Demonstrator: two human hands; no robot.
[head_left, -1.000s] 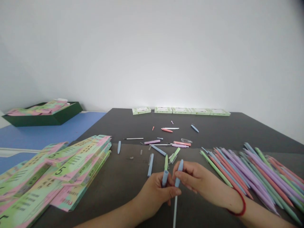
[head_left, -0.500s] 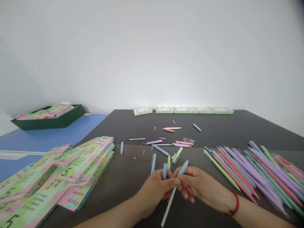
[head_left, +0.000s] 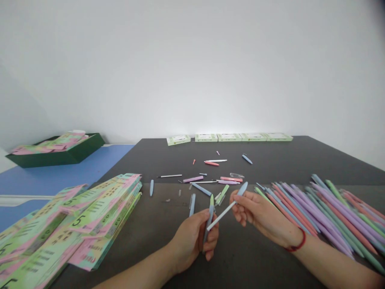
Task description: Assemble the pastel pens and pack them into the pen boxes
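Observation:
Upright in my left hand (head_left: 192, 237) is a blue pen barrel (head_left: 209, 220), the fingers wrapped around it. My right hand (head_left: 257, 210) pinches a blue pen tip section (head_left: 242, 188) from which a white refill (head_left: 222, 214) sticks out, slanting down to the left. The refill's free end is close to the barrel and my left fingers; whether they touch, I cannot tell. Just beyond the barrel's top shows a green tip section (head_left: 211, 198). A blue barrel with a clear clip (head_left: 192, 204) and a green barrel (head_left: 223, 194) lie beyond my hands.
Pastel pens (head_left: 319, 216) lie heaped at the right. Printed packets (head_left: 99, 210) are piled at the left, near a dark green tray (head_left: 60, 157) holding more. Loose parts, including a purple barrel (head_left: 193, 179), are scattered mid-table. Flat green boxes (head_left: 228, 137) line the back edge.
My hands have moved apart. The right one has gone up and right with the tip section and refill, swinging the refill's end toward the left hand. My left hand now grips the barrel lower down.

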